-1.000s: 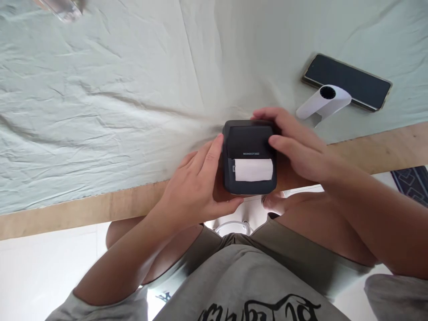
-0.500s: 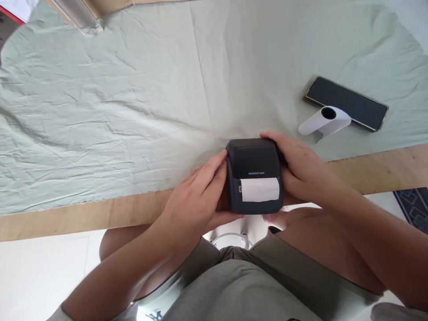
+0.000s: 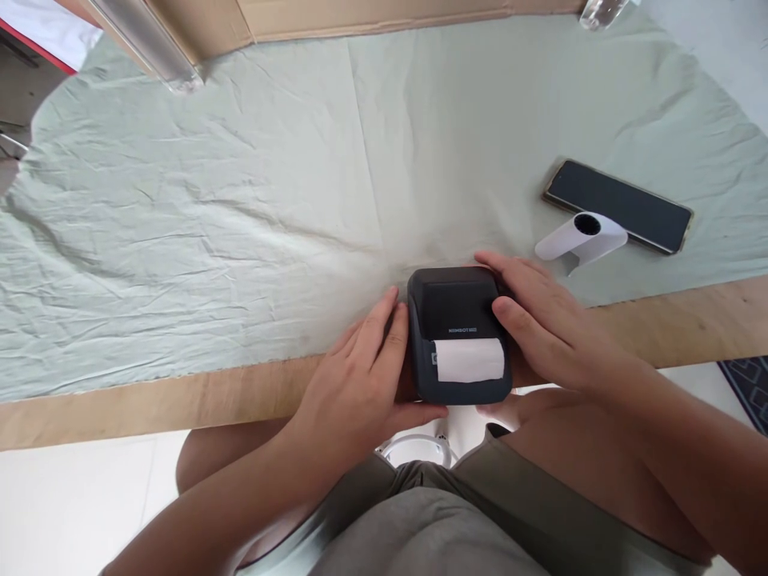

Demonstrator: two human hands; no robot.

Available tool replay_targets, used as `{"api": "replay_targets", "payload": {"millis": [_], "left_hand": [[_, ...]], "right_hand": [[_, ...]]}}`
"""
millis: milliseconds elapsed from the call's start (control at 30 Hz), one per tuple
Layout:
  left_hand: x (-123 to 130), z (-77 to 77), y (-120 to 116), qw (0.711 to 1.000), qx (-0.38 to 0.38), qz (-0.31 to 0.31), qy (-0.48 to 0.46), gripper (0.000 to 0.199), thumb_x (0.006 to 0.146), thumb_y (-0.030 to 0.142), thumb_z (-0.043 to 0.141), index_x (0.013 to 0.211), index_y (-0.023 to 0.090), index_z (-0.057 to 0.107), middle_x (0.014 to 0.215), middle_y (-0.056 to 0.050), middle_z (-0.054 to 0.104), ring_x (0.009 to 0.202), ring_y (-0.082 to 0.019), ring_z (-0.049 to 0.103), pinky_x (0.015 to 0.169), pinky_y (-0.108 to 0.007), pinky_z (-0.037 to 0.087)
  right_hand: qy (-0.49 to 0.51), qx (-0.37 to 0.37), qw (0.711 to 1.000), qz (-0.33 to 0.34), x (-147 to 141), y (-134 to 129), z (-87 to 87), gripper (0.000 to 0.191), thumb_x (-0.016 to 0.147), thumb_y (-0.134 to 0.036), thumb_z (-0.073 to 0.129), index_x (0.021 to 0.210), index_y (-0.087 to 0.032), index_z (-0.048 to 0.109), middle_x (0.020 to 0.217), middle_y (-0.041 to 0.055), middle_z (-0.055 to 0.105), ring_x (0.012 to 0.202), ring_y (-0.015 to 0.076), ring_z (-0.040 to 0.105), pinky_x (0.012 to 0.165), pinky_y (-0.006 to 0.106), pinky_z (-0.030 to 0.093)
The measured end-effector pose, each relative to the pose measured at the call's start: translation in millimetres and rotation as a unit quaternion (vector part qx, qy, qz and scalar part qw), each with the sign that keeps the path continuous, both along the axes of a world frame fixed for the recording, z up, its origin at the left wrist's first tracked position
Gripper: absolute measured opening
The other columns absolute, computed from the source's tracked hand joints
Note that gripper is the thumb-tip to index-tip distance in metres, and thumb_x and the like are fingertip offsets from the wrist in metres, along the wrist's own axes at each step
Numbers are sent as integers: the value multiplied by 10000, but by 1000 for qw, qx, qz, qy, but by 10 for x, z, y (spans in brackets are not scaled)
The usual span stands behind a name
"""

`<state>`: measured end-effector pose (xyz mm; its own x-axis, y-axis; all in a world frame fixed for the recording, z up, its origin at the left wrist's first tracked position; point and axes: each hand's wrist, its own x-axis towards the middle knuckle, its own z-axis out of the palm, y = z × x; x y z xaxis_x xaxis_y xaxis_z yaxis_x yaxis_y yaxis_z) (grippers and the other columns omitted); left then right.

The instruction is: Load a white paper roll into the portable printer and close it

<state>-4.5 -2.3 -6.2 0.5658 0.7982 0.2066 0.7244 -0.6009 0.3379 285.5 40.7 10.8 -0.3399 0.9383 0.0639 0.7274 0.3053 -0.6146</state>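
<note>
Cradling the black printer (image 3: 456, 300) takes both hands, and I have it at the near edge of the table, its lower part reaching past the wooden rim (image 3: 210, 394) and over the lap. My left hand (image 3: 354, 388) grasps it along its left flank, fingers pointing away from the body and thumb tucked by the lower edge. My right hand (image 3: 549, 320) grasps the far right corner, with the thumb laid on the upper right edge. Whether the table carries any of the weight, I can't tell.

I judge the casing to be stiff plastic, modestly heavy for its size, and smooth enough to slide a little under dry fingertips. The rounded sides look like the best place to hold: broad, firm and level with each other. Squeezing them should do no harm, but a one-sided grip could let the box tip over the rim.

The white paper strip (image 3: 471, 360) on its front is the delicate part; it would likely crease or tear if a thumb dragged over it, so I'd keep fingers off it. Up on the green cloth (image 3: 288, 176), the curled white roll (image 3: 567, 240) beside the phone (image 3: 621, 206) looks light and easily flattened.
</note>
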Motion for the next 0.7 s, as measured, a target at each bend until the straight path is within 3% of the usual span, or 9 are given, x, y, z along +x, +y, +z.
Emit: {"api": "replay_targets", "payload": {"millis": [133,333,500,700], "left_hand": [[1,8,-26,1000,17,-13,0,1112,1085,807,576,1847,134,126,1745,-337,543,1507,-437,703,1219,-562,629],[21,-6,-1,999,27,-8,-15,1003,1087,717,679,1810,137,296,1761,-301,546,1471,-428,730,1221,-538,636],[23,7,9,1000,-5,11,-24,933,1042,752,707,1696,126,483,1828,-320,436,1541,-464,669,1176,-550,662],[33,-51,34,999,-7,2,-44,966,952,638,858,1678,103,514,1830,-334,420,1524,-490,673,1197,-581,644]], "right_hand": [[8,12,1000,7,4,-18,-35,646,1169,-630,342,1630,-253,591,1544,144,753,1447,376,722,1282,661,557],[0,13,999,32,20,-20,-26,700,1173,-631,323,1713,-218,490,1562,161,741,1428,369,727,1266,630,555],[-16,9,999,46,48,-25,-67,735,1164,-647,305,1762,-233,409,1478,162,776,1417,399,725,1300,712,481],[-20,7,997,70,84,32,-67,801,1129,-703,374,1765,-216,377,1477,190,771,1422,434,717,1294,795,442]]}}
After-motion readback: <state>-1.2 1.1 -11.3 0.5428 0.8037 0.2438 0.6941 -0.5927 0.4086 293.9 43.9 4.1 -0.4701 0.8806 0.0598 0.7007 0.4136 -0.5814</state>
